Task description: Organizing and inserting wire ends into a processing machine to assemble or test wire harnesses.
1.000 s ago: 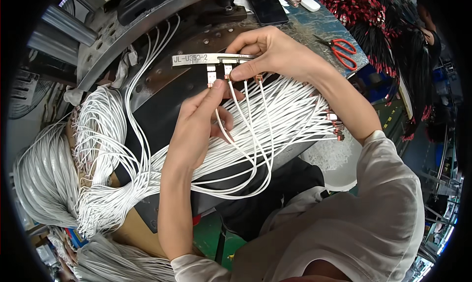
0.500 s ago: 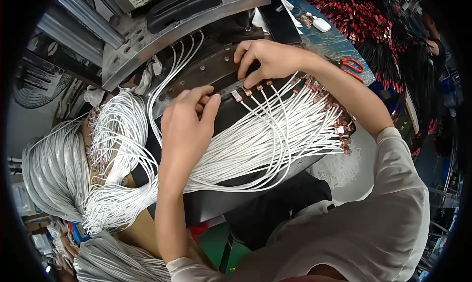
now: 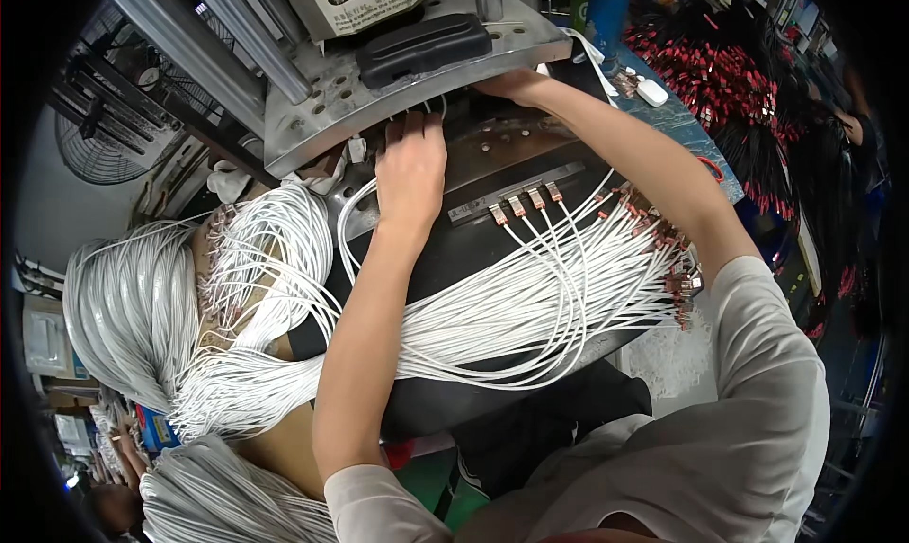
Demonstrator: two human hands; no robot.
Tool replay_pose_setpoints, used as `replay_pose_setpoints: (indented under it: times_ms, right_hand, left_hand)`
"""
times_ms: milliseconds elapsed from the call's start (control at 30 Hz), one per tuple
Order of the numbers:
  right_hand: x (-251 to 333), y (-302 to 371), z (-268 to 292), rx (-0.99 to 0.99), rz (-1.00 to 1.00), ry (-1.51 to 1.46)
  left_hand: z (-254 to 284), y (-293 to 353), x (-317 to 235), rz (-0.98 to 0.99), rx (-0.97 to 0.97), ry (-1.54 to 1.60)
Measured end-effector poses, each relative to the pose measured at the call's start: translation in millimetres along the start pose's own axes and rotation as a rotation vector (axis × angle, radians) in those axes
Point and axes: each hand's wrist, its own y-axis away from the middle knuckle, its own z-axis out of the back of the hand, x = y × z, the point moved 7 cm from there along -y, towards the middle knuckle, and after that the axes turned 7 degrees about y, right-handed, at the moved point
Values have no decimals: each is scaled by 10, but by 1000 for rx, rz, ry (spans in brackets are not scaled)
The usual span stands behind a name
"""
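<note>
My left hand (image 3: 411, 167) reaches forward under the edge of the grey metal press plate (image 3: 322, 117), with its fingertips at a few thin white wires (image 3: 434, 106) that rise there. Further right, my right hand (image 3: 512, 85) is at the same gap, its fingers hidden beneath the plate. On the black machine bed (image 3: 473, 249) lies a metal holder strip (image 3: 516, 200) with several white wires clipped in by copper terminals. A thick fan of white wires (image 3: 530, 306) lies across the bed between my forearms.
Large bundles of white wire (image 3: 133, 306) pile up at the left. A black rubber pad (image 3: 421, 46) sits on the press plate. Red and black wire bundles (image 3: 729, 79) lie at the back right. A fan (image 3: 99, 145) stands at the far left.
Both hands let go of the metal holder strip, which now lies on the bed with its wires. They moved forward to the gap under the press plate.
</note>
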Motion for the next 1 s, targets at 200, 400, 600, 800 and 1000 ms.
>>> replay_pose_setpoints:
  times_ms: [200, 400, 600, 800, 1000]
  right_hand:
    - [107, 283, 46, 80, 15, 355]
    - [95, 1080, 508, 242, 0, 496]
    - [519, 923, 366, 326, 40, 197]
    - [337, 1466, 872, 1053, -194, -300]
    - [449, 1467, 560, 637, 57, 387]
  left_hand:
    - [451, 39, -120, 116, -9, 428]
    - [1918, 1122, 1162, 714, -212, 400]
    - [1676, 780, 102, 386, -45, 146]
    - [1586, 965, -708, 256, 192, 253]
    - [719, 638, -1489, 111, 302, 384]
